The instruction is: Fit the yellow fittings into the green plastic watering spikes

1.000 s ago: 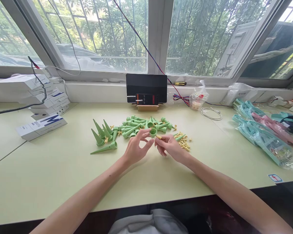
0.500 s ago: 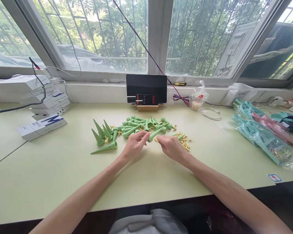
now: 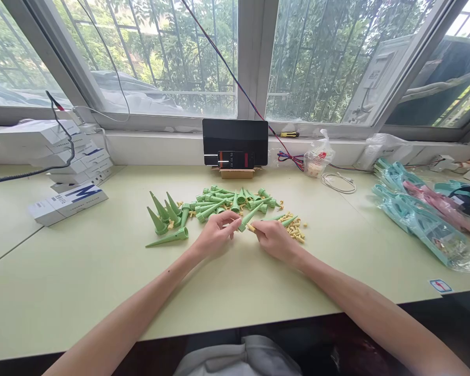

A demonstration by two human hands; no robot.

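My left hand (image 3: 216,232) pinches a green plastic spike (image 3: 250,216) by its wide capped end, the point slanting up to the right. Close beside that end, my right hand (image 3: 277,238) grips a small yellow plastic peg (image 3: 251,227) between thumb and finger; a small gap shows between peg and spike. Behind my hands lies a heap of green spikes (image 3: 207,210) with yellow pegs among them. A pile of yellow pegs (image 3: 295,230) is partly hidden by my right hand. Left of my hands, several spikes (image 3: 159,207) stand upright, and one spike (image 3: 168,238) lies in front of them.
A phone (image 3: 235,159) leans against a dark tablet (image 3: 235,137) on a cardboard stand at the back. White boxes (image 3: 68,203) are stacked at left. Teal and pink plastic items in bags (image 3: 415,214) lie at right, near a coiled white cable (image 3: 339,183).
The peg and the spike's wide end have come slightly apart, with a little more space between my hands. The heaps on the table look the same.
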